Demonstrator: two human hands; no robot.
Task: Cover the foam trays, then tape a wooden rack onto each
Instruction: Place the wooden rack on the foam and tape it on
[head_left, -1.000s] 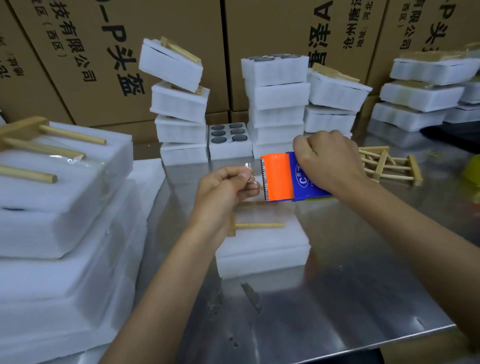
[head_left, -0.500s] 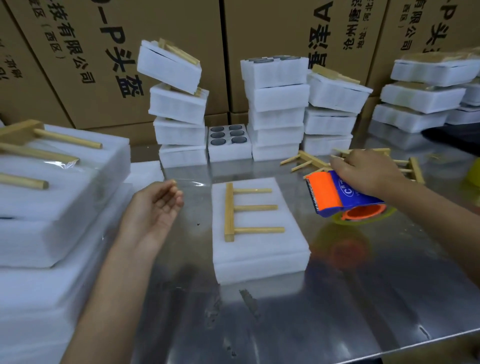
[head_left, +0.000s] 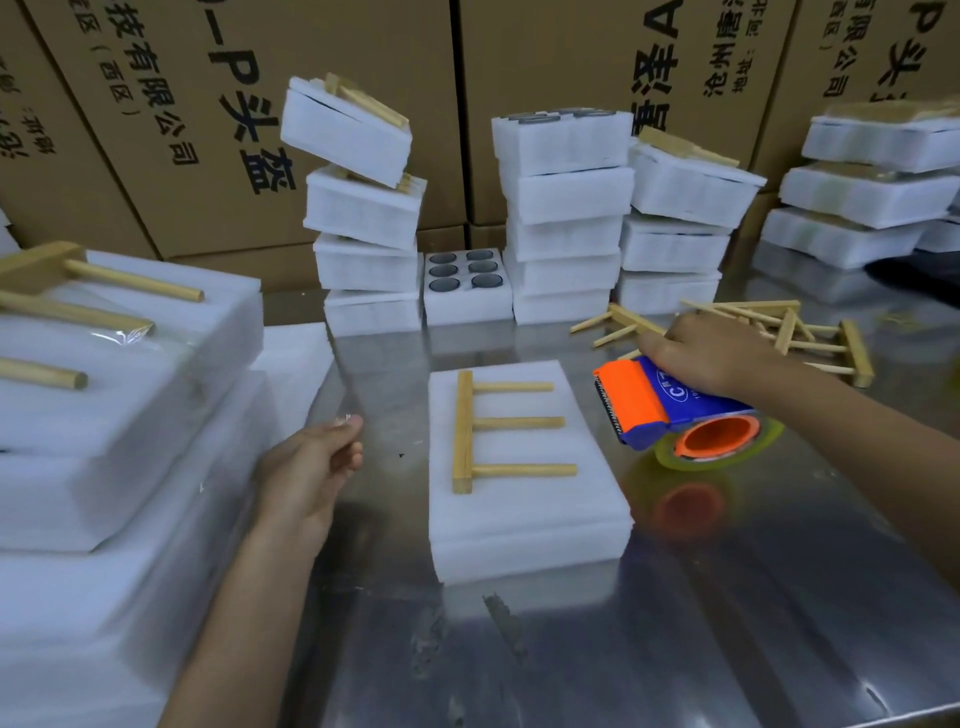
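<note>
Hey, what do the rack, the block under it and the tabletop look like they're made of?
Rack: pale unfinished wood, by its matte yellow-tan bar and three pegs.
Block: white soft-looking foam, by its fuzzy, slightly translucent layered edges.
Tabletop: probably stainless steel, a scuffed grey sheet blurrily mirroring the tape dispenser.

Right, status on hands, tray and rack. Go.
Left hand loosely curled, holding nothing. Right hand grips tape dispenser, low over table. Rack flat on covered tray. Nothing in the way.
</note>
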